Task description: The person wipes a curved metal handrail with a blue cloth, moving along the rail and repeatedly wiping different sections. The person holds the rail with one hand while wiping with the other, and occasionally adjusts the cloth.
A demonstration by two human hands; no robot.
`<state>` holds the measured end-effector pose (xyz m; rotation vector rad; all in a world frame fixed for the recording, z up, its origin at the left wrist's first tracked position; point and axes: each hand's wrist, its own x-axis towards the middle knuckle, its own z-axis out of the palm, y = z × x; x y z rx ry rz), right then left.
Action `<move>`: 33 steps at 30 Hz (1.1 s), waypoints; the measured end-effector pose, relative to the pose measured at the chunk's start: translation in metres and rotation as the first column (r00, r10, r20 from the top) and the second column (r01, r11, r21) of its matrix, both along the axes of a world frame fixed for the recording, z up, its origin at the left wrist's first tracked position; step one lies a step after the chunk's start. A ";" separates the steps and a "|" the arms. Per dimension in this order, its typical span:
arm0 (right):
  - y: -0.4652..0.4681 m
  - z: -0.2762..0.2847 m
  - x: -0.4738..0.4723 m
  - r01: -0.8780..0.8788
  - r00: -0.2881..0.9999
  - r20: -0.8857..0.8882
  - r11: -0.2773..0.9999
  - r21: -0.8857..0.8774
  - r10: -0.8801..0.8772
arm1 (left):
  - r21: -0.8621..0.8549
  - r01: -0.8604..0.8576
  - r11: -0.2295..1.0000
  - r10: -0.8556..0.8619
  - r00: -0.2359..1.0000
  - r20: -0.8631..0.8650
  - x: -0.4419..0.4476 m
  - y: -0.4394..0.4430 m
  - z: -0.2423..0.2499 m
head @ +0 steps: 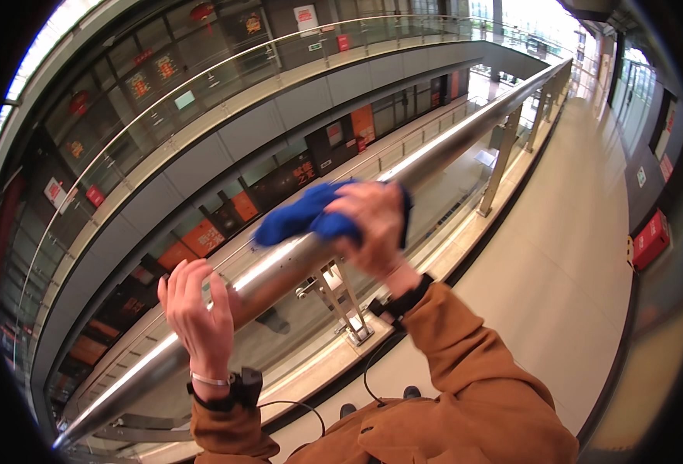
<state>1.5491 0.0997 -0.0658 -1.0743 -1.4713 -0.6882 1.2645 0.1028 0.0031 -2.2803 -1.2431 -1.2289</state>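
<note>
My right hand [373,223] grips a bunched blue cloth [295,211] against the top of a round stainless steel handrail [434,153]. One end of the cloth hangs over the rail's far side, and motion blurs both cloth and hand. Lower along the rail, my left hand [199,313] is raised with its fingers apart and holds nothing. It overlaps the rail in view; whether it touches the metal I cannot tell. Small dark spots show on the steel between my hands. Each wrist wears a black strap with a device and a cable.
Steel posts [350,301] and glass panels carry the rail along a stone curb [445,255]. Beyond it, an atrium drops to a lower floor. A tiled walkway [550,243] runs along the right, with a red box [651,239] by the wall. My shoes [412,392] stand near the curb.
</note>
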 end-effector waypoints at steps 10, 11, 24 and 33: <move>0.001 -0.032 -0.005 -0.023 0.945 -0.324 0.998 0.053 0.039 | -0.140 -0.140 0.980 0.144 0.989 0.016 0.010 0.004 -0.009; -0.010 -0.035 -0.034 -0.111 0.966 -0.242 0.992 -0.061 0.093 | -0.186 -0.174 0.967 0.181 0.983 0.020 0.009 0.004 -0.008; 0.021 -0.038 0.068 0.156 0.792 -0.609 0.978 0.137 -0.041 | -0.274 -0.260 0.926 0.264 0.964 -0.025 0.012 0.000 -0.004; -0.003 -0.081 -0.110 -0.388 0.350 -0.867 0.897 0.210 0.355 | -0.157 -0.281 0.947 0.272 0.959 -0.079 0.012 0.000 -0.010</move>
